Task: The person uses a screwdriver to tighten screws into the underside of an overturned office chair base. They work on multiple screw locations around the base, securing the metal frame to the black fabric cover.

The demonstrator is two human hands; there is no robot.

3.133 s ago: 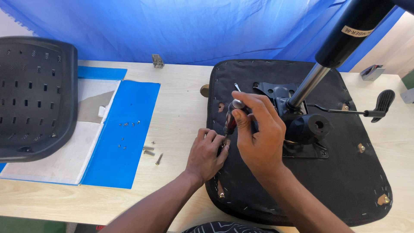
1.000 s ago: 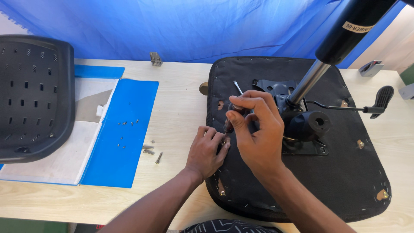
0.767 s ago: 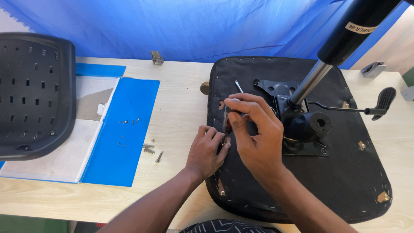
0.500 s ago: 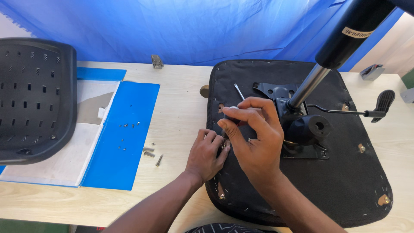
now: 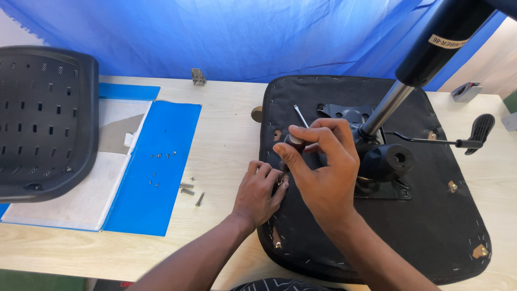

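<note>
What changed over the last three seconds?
Little. The right hand turned slightly on the screwdriver, its fingers shifting round the handle, tip near the seat's left edge. The left hand stayed flat by that edge. Loose screws and the backrest did not move.

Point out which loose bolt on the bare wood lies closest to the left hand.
The slanted bolt, rightmost of the three lying beside the blue sheet, is nearest the left hand; the other two sit farther left.
</note>
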